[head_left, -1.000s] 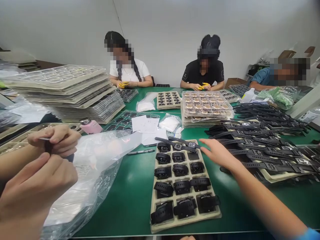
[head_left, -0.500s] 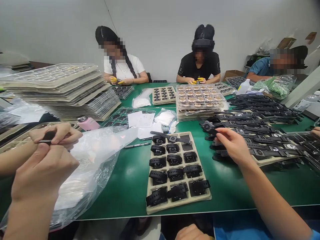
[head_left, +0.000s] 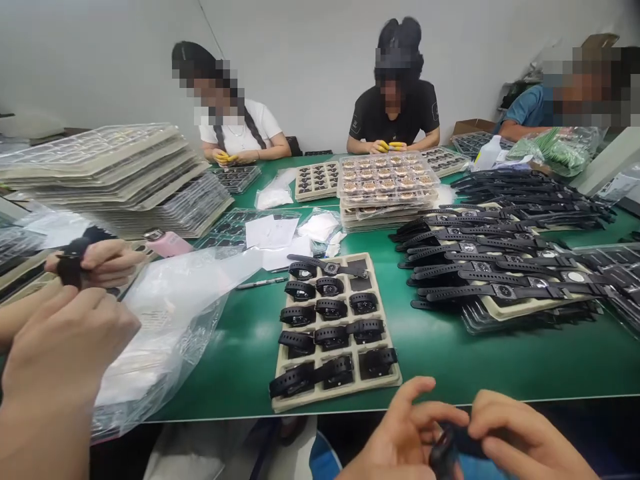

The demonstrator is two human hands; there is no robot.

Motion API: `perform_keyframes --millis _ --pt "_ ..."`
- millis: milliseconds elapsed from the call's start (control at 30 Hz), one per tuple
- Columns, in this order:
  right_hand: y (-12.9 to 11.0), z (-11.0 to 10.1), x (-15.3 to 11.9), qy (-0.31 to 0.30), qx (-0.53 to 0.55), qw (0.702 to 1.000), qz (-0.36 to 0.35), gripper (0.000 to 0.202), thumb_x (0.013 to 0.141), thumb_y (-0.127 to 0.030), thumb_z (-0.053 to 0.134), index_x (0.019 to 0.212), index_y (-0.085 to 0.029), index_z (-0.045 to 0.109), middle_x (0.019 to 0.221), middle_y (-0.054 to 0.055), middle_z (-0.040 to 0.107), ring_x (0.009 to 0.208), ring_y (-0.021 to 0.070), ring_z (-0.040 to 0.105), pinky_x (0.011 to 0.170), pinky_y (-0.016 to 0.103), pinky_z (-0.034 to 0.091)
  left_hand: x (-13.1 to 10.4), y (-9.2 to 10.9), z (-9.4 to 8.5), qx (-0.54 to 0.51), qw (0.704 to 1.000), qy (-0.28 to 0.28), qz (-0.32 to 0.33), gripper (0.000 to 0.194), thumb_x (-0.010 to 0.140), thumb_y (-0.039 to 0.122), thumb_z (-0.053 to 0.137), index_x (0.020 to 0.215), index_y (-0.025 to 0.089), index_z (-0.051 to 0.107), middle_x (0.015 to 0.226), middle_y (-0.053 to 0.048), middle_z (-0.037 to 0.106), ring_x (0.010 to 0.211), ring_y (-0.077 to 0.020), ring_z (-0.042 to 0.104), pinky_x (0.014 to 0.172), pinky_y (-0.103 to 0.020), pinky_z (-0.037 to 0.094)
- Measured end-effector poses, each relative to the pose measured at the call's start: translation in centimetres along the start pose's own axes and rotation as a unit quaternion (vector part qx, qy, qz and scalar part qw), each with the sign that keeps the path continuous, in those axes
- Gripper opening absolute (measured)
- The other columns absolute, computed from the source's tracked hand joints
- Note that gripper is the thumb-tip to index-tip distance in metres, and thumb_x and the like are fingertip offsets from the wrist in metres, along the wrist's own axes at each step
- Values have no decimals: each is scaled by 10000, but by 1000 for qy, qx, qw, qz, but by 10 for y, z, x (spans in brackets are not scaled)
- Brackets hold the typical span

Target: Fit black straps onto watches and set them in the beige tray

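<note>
Low at the front, below the table edge, my left hand (head_left: 400,427) holds a black wristwatch (head_left: 443,453) against its fingers, with the index finger raised. My right hand (head_left: 525,433) is closed, pinching the strap on the other side of the watch. Fingers hide much of the watch, and it is blurred. Just beyond my hands lies a beige compartment tray (head_left: 395,377) with several black watches curled in its pockets. One watch (head_left: 330,268) lies stretched flat across its far row. To the right, many black watches (head_left: 505,292) lie flat in stacked layers on trays.
At left, a co-worker's hands (head_left: 75,327) hold a black strap-like piece above a clear plastic bag (head_left: 165,333). Tall tray stacks (head_left: 150,173), a pink bottle (head_left: 170,243), papers (head_left: 273,233) and a pen (head_left: 263,283) stand or lie farther back. Two co-workers sit opposite, another at right.
My right hand has come back from the watch pile on the right with a watch, down to my left hand. Both hands now hold it. The view has shifted slightly.
</note>
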State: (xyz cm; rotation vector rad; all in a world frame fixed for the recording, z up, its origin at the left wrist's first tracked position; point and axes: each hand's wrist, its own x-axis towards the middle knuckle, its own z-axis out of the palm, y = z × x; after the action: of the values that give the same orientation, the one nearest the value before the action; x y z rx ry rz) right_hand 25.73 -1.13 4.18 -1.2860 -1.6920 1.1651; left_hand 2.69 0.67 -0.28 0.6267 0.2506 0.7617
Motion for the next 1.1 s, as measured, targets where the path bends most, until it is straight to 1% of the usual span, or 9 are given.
perform_keyframes --millis 100,200,300,467,633,733,867,967,1100 --pt "1 8 3 19 15 999 36 185 948 -483 667 914 -330 764 828 46 728 746 241 732 675 321 617 -6 -8 -9 -55 998 7 22 668 740 437 899 1339 359 616 1423 -127 615 863 -203 738 662 -263 535" --pt "-1 7 7 -76 -16 996 51 173 975 -435 641 926 -318 758 847 32 728 790 234 716 730 319 589 -11 -19 -17 -82 996 40 -14 527 740 462 890 1196 293 688 1341 -112 658 789 -175 732 606 -224 500" --pt "-11 3 33 -158 -61 985 31 119 996 -356 623 1004 -319 736 962 30 736 879 230 699 793 323 572 -17 -27 -26 -83 987 127 -51 374 663 254 914 977 232 712 1024 -62 751 559 -110 648 514 -202 391" --pt "-29 11 123 -52 -190 974 -108 265 1004 -286 593 1248 -266 695 1256 93 714 1196 295 613 1056 445 488 -30 -22 -30 -85 971 186 -122 190 732 238 827 876 212 705 609 -48 710 456 -130 536 499 -235 310" --pt "-31 34 181 -192 -250 943 -107 474 916 -224 695 1388 -235 661 1192 100 756 1139 295 656 959 399 545 -42 -14 -26 -93 968 215 -96 256 709 229 858 892 184 685 917 -129 806 620 -169 711 577 -230 415" --pt "-29 41 187 -211 -261 936 -108 399 914 -201 684 1311 -222 725 1129 100 776 1096 307 672 945 412 545 -45 -18 -30 -117 967 216 -69 271 790 294 821 973 183 655 1057 -132 807 652 -159 745 586 -211 460" --pt "-34 38 184 -202 -273 936 -95 396 945 -250 667 1337 -212 715 1206 124 756 1146 335 660 993 456 530 -42 -25 -35 -120 978 169 0 252 899 360 718 1025 162 627 997 -153 818 541 -149 728 443 -170 434" --pt "-35 30 162 -131 -271 949 -92 420 993 -350 621 1393 -228 664 1361 129 687 1252 335 621 1071 477 496 -36 -19 -29 -129 984 115 43 263 988 401 595 1084 159 630 1032 -161 812 565 -168 751 403 -162 444" --pt "-16 18 91 150 -209 964 -71 264 1021 -405 574 1167 -277 753 1108 77 779 1000 272 731 905 384 587 -27 -4 -12 -146 984 99 37 311 1046 411 492 1175 161 625 1075 -151 802 631 -167 771 447 -168 492"
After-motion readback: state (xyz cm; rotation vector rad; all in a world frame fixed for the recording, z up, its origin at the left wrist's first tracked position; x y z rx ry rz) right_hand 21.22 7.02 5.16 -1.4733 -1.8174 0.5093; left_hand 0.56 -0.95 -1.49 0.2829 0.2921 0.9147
